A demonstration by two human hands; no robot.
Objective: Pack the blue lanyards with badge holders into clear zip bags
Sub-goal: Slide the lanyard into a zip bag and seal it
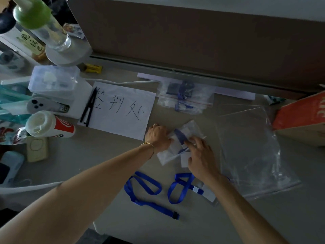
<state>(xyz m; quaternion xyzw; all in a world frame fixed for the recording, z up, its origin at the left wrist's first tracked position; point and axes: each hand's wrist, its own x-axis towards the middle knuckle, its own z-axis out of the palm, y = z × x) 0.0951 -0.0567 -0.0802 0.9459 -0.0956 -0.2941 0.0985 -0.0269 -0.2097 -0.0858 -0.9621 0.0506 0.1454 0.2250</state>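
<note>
A small clear zip bag [191, 131] lies mid-table with a blue lanyard [179, 135] partly inside it. My left hand [158, 136] grips the bag's left edge. My right hand [202, 155] rests on the bag's near end, fingers spread and pressing on it. Nearer me lie two loose blue lanyards: one looped with a black clip [140, 191], and one [181, 187] attached to a clear badge holder [208, 192], partly under my right forearm. A filled zip bag [184, 97] with a lanyard sits at the back.
A large clear plastic bag [249, 152] lies to the right, an orange carton [302, 113] beyond it. A handwritten paper sheet [121, 110] with a black pen lies left of the bags. A cup [49, 125], bottles and boxes crowd the left side.
</note>
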